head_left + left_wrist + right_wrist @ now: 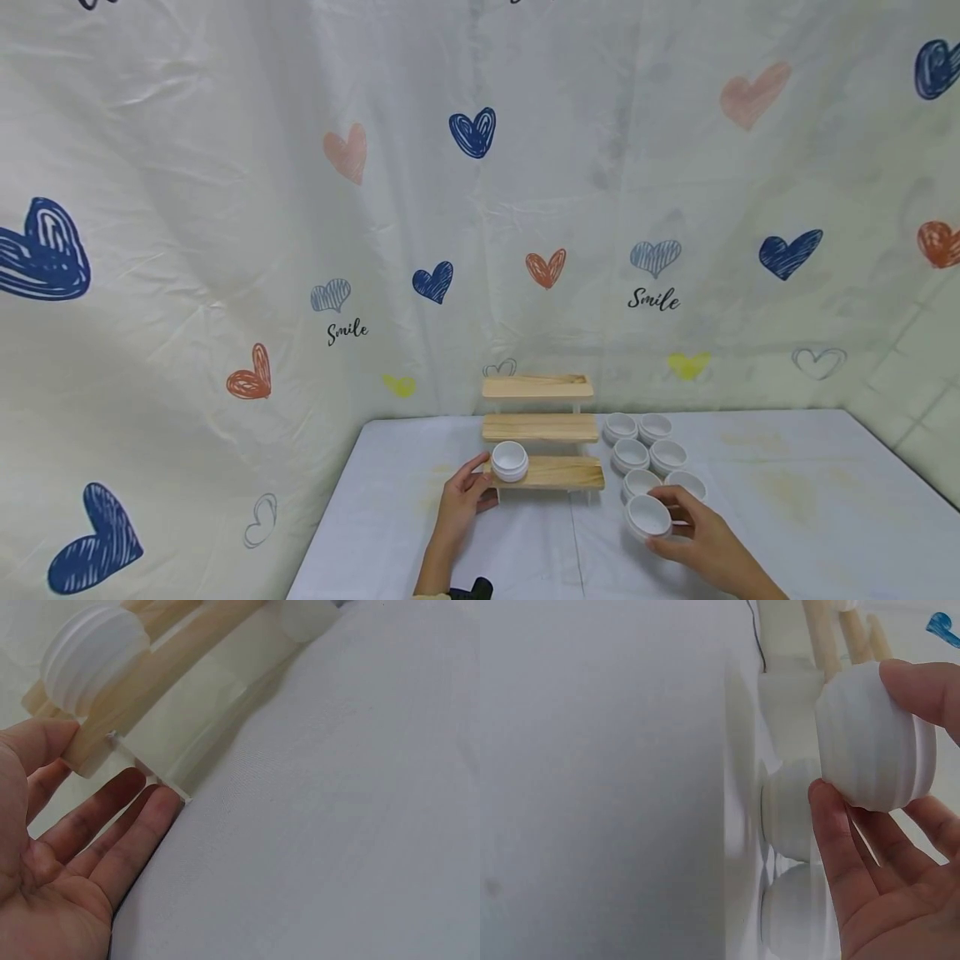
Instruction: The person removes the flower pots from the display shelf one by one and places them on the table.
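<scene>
A three-step wooden display stand with pale legs stands at the back of the table. One small white ribbed cup sits at the left end of its lowest board. My left hand grips that board's left end; in the left wrist view, the thumb is against the wood and fingertips reach the leg. On the right, my right hand holds another white cup between thumb and fingers. The right wrist view shows this held cup raised off the tabletop, its ribbed side towards the camera.
Several more white cups stand in two columns right of the stand, close behind the held one. A white cloth covers the table. Behind it hangs a white curtain printed with hearts.
</scene>
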The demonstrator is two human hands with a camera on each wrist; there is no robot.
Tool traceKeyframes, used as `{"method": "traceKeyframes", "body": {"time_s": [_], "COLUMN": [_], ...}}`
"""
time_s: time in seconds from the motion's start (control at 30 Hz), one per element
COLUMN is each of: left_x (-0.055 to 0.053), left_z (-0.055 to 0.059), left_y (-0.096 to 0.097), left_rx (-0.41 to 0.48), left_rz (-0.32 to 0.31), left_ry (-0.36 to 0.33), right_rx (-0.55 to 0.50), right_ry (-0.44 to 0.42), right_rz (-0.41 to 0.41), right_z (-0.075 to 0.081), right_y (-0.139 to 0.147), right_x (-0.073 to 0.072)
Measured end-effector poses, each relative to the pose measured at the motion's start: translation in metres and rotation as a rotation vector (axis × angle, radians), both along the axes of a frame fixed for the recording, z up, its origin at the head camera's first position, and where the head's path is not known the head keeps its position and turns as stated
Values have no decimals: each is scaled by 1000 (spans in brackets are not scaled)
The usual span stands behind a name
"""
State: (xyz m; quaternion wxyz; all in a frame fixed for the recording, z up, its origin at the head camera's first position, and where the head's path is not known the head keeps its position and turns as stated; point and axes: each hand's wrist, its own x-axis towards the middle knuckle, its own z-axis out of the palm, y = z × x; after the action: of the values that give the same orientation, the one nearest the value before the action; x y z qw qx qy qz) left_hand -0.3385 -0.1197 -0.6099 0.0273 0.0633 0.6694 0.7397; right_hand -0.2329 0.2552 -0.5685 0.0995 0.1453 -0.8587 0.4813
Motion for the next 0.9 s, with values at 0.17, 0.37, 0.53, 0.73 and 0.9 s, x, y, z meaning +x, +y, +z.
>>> {"method": "traceKeyframes", "body": {"time_s": [0.17,0.37,0.53,0.73,0.9], "left_x": [-1,-2,-1,-1,-1], "left_z": [0,0,0,1,1], "left_y": [0,-1,-1,0,0], "left_rx": [2,0,3,-14,-23], "left_rz": [1,1,1,13,15], "left_ry": [-4,-3,-3,-21,-18], "right_rx": [11,31,73,117,114], "right_ry": [34,12,-70,-120,-141], "right_rz": [60,124,130,107,102], "right_z": [-4,-5,-5,-6,-7], "right_y": [7,12,15,18,20], "right_x": [-2,-3,-4,-4,-4]}}
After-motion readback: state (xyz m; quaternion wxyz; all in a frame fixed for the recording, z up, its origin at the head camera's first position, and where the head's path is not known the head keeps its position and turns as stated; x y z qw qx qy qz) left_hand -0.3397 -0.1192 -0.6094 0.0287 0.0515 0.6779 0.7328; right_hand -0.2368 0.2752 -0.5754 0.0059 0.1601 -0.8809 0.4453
